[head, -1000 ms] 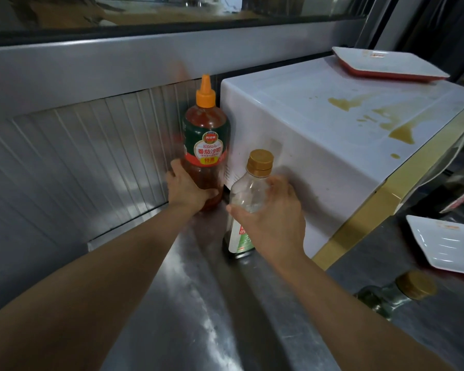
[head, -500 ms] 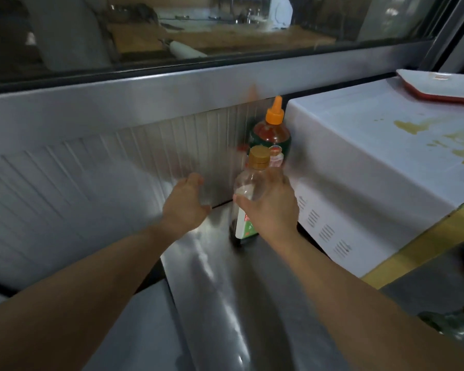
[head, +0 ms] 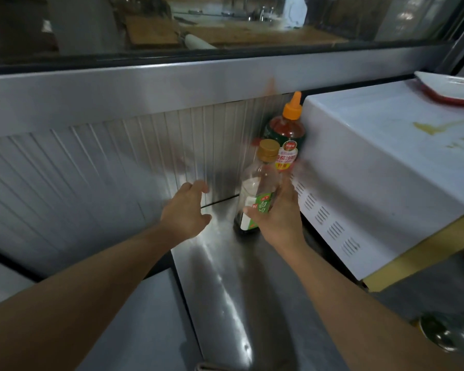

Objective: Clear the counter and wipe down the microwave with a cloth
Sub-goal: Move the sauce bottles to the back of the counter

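Observation:
A white microwave (head: pixel 386 167) stands at the right on the steel counter (head: pixel 225 290), its top marked with yellow-brown stains (head: pixel 434 127). A red sauce bottle with an orange cap (head: pixel 284 132) stands in the corner between the microwave and the ribbed back wall. In front of it a clear bottle with a gold cap and green label (head: pixel 253 191) stands on the counter. My right hand (head: pixel 277 218) is wrapped around its lower part, thumb on the label. My left hand (head: pixel 186 210) hovers open to the left of it, holding nothing. No cloth is in view.
A white tray with a red rim (head: pixel 450 89) lies on the microwave's far right. Another bottle (head: pixel 445 333) lies at the bottom right edge. A ribbed steel backsplash (head: pixel 91 167) and a ledge under a window close the back.
My left hand let go of the red sauce bottle and drew back to the left. My right hand set the clear bottle in front of the sauce bottle. The view swung left.

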Demonstrator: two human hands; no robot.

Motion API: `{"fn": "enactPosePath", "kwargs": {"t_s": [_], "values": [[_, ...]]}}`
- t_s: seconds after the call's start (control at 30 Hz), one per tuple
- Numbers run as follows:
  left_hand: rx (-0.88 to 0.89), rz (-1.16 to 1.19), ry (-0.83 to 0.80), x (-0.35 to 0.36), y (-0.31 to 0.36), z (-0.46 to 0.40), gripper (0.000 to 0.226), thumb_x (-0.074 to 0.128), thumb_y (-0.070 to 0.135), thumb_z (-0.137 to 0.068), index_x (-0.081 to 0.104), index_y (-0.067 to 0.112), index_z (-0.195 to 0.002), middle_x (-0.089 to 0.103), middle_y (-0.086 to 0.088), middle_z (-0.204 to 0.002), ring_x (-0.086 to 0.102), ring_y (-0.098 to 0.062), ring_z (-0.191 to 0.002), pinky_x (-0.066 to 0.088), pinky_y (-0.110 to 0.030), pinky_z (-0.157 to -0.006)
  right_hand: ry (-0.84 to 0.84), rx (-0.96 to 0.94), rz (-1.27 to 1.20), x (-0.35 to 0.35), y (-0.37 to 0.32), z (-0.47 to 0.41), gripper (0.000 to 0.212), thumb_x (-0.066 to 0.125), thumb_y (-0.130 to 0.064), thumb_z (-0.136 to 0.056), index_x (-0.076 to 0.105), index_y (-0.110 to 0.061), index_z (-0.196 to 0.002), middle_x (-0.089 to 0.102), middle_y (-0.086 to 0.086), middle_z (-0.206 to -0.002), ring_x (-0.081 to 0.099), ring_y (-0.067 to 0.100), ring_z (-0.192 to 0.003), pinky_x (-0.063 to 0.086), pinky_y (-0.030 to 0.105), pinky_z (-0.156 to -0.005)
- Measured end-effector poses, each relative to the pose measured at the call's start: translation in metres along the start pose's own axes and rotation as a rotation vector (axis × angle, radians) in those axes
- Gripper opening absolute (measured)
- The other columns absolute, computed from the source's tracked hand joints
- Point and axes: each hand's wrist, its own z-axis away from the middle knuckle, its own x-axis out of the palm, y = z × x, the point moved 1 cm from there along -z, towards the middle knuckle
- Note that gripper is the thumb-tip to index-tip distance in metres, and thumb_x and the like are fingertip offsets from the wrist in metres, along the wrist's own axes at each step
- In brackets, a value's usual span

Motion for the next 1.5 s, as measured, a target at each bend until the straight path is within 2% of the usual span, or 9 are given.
{"fn": "enactPosePath", "kwargs": {"t_s": [0.07,0.17,0.43,0.53,0.63,0.83,1.13,1.37,1.5], "values": [[0.012,-0.025,-0.011,0.001,0.001,0.001,0.056,0.072,0.019,-0.080,0.042,0.022,-0.127,0.048,-0.003,-0.122,0.054,-0.019,-0.105,0.049,-0.040,-0.089,-0.046,0.077,0.099,0.005,0.015,0.004,0.086,0.084,-0.028,-0.064,0.038,-0.008,-0.134,0.046,0.012,-0.129,0.049,0.029,-0.118,0.046,0.040,-0.096],[0.013,-0.043,-0.016,0.005,0.000,-0.001,0.057,0.071,0.020,-0.080,0.042,0.022,-0.128,0.049,-0.003,-0.122,0.054,-0.020,-0.106,0.050,-0.041,-0.090,-0.168,0.136,0.176,0.020,0.034,0.009,0.073,0.080,-0.033,-0.070,0.045,-0.003,-0.126,0.052,0.012,-0.123,0.052,0.026,-0.111,0.039,0.021,-0.080],[0.008,-0.095,0.001,0.019,-0.012,-0.007,0.054,0.070,0.022,-0.080,0.042,0.024,-0.126,0.049,-0.001,-0.122,0.053,-0.018,-0.107,0.050,-0.041,-0.089,0.003,0.152,0.085,0.057,0.048,0.001,0.061,0.077,-0.025,-0.076,0.044,0.000,-0.120,0.061,0.018,-0.116,0.060,0.033,-0.103,0.046,0.031,-0.079],[-0.004,-0.106,0.000,0.023,-0.016,-0.009,0.053,0.070,0.021,-0.080,0.042,0.024,-0.126,0.049,-0.001,-0.122,0.052,-0.019,-0.108,0.049,-0.041,-0.088,0.013,0.138,0.049,0.064,0.046,-0.008,0.059,0.079,-0.023,-0.074,0.048,0.000,-0.119,0.063,0.017,-0.117,0.061,0.031,-0.104,0.046,0.028,-0.079],[-0.012,-0.111,-0.004,0.024,-0.018,-0.011,0.053,0.068,0.022,-0.081,0.041,0.025,-0.126,0.048,0.001,-0.123,0.051,-0.019,-0.109,0.049,-0.039,-0.086,0.057,0.128,0.044,0.073,0.041,-0.016,0.054,0.081,-0.024,-0.072,0.052,0.000,-0.110,0.066,0.016,-0.110,0.062,0.030,-0.099,0.039,0.019,-0.070],[-0.002,-0.110,-0.001,0.026,-0.021,-0.017,0.052,0.067,0.021,-0.082,0.041,0.026,-0.127,0.048,0.002,-0.125,0.050,-0.018,-0.112,0.047,-0.036,-0.085,0.158,0.171,0.104,0.088,0.031,-0.028,0.055,0.080,-0.032,-0.072,0.050,-0.003,-0.108,0.065,0.016,-0.109,0.063,0.034,-0.097,0.050,0.038,-0.075],[0.009,-0.134,-0.005,0.024,-0.018,-0.021,0.051,0.066,0.021,-0.082,0.041,0.024,-0.127,0.048,0.001,-0.124,0.051,-0.020,-0.111,0.049,-0.041,-0.087,0.165,0.197,0.127,0.096,0.026,-0.038,0.060,0.080,-0.034,-0.071,0.045,-0.003,-0.109,0.062,0.020,-0.113,0.062,0.039,-0.099,0.050,0.041,-0.078],[0.034,-0.166,-0.029,0.017,-0.005,-0.015,0.053,0.067,0.023,-0.081,0.040,0.024,-0.127,0.047,0.000,-0.124,0.050,-0.020,-0.112,0.050,-0.043,-0.087,-0.053,0.155,0.187,0.067,0.023,-0.023,0.054,0.075,-0.022,-0.076,0.045,-0.003,-0.116,0.058,0.018,-0.120,0.058,0.035,-0.107,0.048,0.035,-0.084],[0.064,-0.200,-0.059,0.007,0.012,-0.003,0.053,0.068,0.022,-0.080,0.039,0.024,-0.125,0.048,-0.001,-0.120,0.052,-0.021,-0.108,0.050,-0.043,-0.086,-0.367,0.034,0.382,0.033,0.014,-0.002,0.071,0.071,-0.025,-0.078,0.034,-0.009,-0.137,0.033,0.013,-0.144,0.031,0.028,-0.133,0.028,0.028,-0.107]]}}
